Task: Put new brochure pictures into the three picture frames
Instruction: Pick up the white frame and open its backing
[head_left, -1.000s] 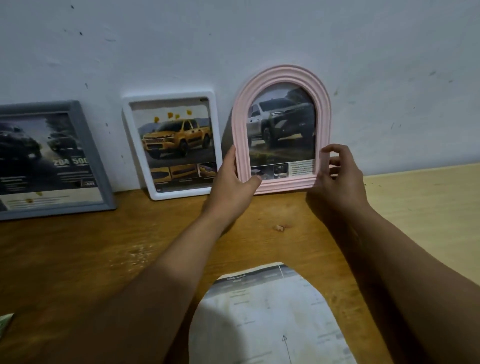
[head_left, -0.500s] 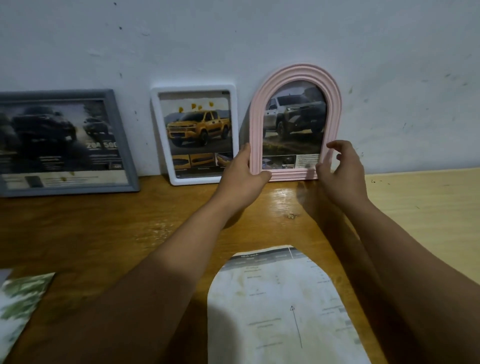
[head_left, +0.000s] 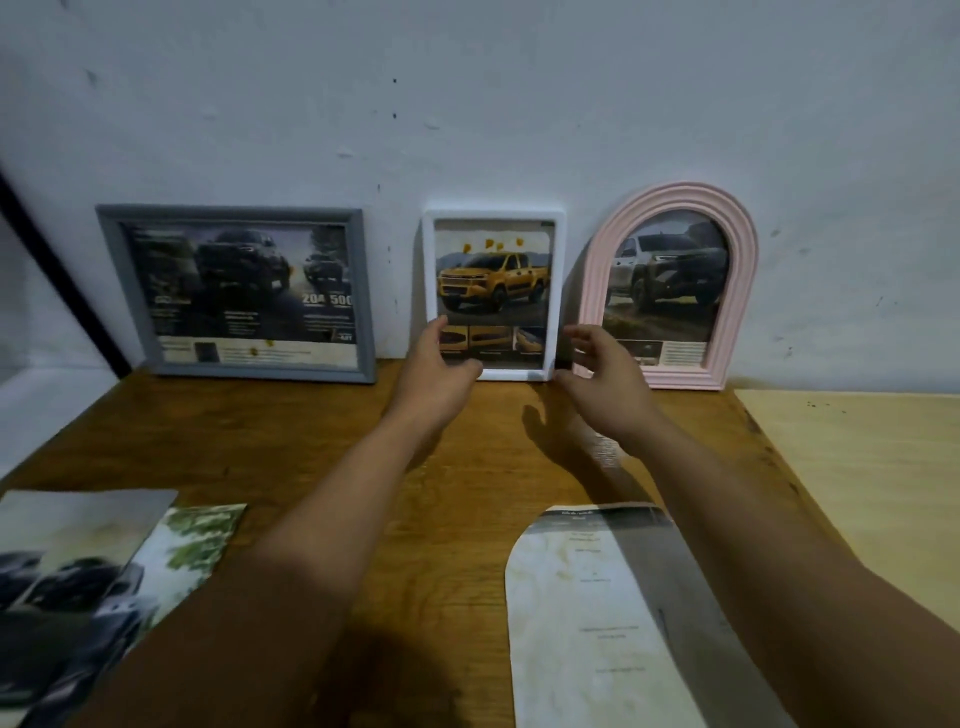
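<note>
Reaching for the white frame (head_left: 493, 293), your left hand (head_left: 434, 371) and right hand (head_left: 605, 382) flank its lower corners — fingers spread, gripping nothing. It stands upright against the wall between the grey frame (head_left: 236, 293) and pink frame (head_left: 670, 286) — little room either side, so lift toward yourself over the table (head_left: 311, 441).

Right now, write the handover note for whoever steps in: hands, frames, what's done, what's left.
Left hand: open, at the lower left edge of the white frame, holding nothing.
Right hand: open, between the white frame and the pink arched frame, holding nothing.
Grey frame, white frame and pink arched frame lean against the wall on the wooden table, each showing a truck picture.
Arch-shaped sheet and loose brochure pictures lie at the front.
Done: all three frames appear filled.
Left: probably only straightening the white frame.
</note>
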